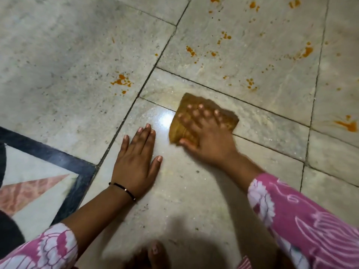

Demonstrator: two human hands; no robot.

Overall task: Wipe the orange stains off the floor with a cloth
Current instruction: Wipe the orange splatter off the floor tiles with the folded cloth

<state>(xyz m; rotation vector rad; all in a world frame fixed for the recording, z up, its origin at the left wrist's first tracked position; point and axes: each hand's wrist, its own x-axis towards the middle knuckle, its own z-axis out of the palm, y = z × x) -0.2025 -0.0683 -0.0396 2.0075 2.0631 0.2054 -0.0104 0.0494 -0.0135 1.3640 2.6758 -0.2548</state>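
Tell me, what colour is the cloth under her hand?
The cloth is brownish-orange, seen in the head view.

Open floor (223, 191) around the cloth (202, 115); only the left hand (136, 162) just beside.

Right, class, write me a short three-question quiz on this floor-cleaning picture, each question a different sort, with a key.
1. True or false: the left hand holds the cloth.
2. Which hand presses the cloth? A left, B right, C both.
3. Fill in: the orange stains that remain lie mostly ____ the cloth, farther from the person.

Key
1. False: it lies flat on the floor.
2. B: the right hand has its fingers spread over the cloth.
3. beyond
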